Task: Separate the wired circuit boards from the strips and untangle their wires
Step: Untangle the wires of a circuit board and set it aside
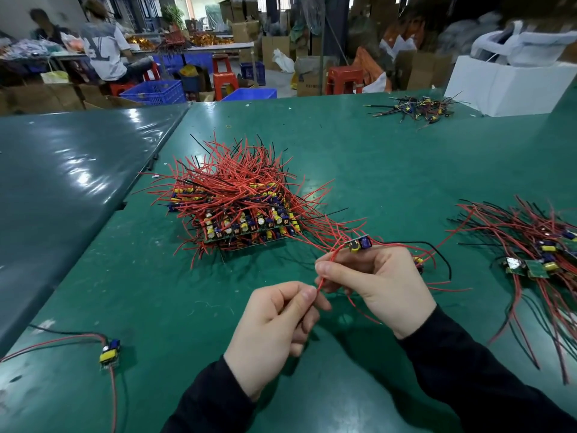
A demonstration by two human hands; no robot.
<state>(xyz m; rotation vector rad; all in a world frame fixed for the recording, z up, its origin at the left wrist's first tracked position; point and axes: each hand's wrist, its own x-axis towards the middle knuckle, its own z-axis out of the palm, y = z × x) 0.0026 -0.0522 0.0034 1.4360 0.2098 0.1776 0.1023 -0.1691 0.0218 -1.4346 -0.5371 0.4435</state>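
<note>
Head view: busy workshop with cardboard boxes, red plastic stools [344, 79] and blue crates [155, 92] behind a green work table [374, 157]. Far left, two seated people at another bench, one in a grey top printed with large pale letters, blurred beyond reading. Dark print on one cardboard box, too small to read.

Near the middle of the table, beyond the fingertips, a stack of circuit board strips [246, 226] bristling with red and black wires. Well right of the fingers, a spread pile of separated boards [537, 254] with long red and black leads. Far beyond on the right, a small heap of wire scraps [418, 109] just beside a white box [512, 85]. Down left of the hands, a single loose board [110, 354] with a yellow part, leads trailing left.

Right hand [374, 282] curled, fingertips gripping one small wired circuit board [359, 243] raised above the table, its blue and yellow parts showing just above the fingers. Left hand [274, 323] curled, thumb and forefinger pinching a red wire [326, 273] running up to that board. Both hands close together, nearly touching. Black sleeves on both arms.
</note>
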